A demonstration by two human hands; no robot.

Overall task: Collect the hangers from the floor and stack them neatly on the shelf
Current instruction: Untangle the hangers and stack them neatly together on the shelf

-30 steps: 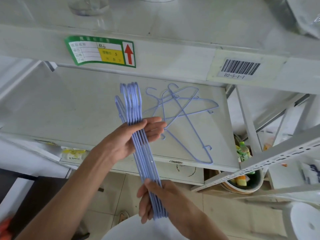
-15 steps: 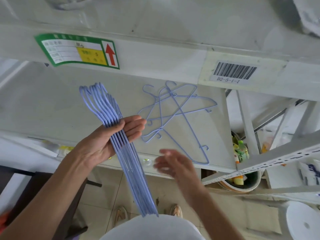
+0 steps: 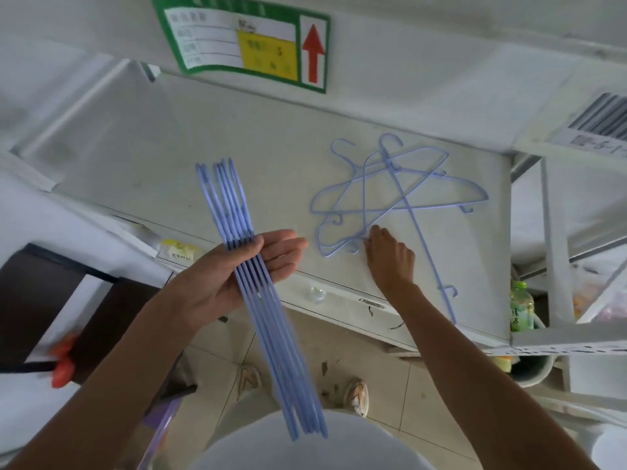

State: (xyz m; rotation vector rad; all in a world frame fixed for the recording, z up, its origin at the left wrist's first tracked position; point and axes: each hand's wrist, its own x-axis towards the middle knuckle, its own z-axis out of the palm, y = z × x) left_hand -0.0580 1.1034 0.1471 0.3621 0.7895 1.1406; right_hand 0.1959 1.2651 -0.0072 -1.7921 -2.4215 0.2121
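My left hand (image 3: 237, 276) holds a tight bundle of several light-blue wire hangers (image 3: 271, 334), seen edge-on, thumb pressed across them; the bundle slants from above the shelf down toward my body. On the white shelf (image 3: 237, 137) lies a loose tangle of light-blue hangers (image 3: 390, 195), hooks pointing different ways. My right hand (image 3: 390, 259) rests on the shelf with its fingertips touching the near lower corner of that tangle; whether the fingers have closed on a wire I cannot tell.
A beam with a green label and red arrow (image 3: 251, 42) and a barcode tag (image 3: 600, 120) crosses above the shelf. A green drink bottle (image 3: 520, 310) stands in a bowl at the right. Dark furniture (image 3: 51, 300) sits at left. Tiled floor and my feet lie below.
My right hand let go of the bundle's lower end and reached forward onto the shelf to the loose hangers. The left hand kept the bundle, now more upright.
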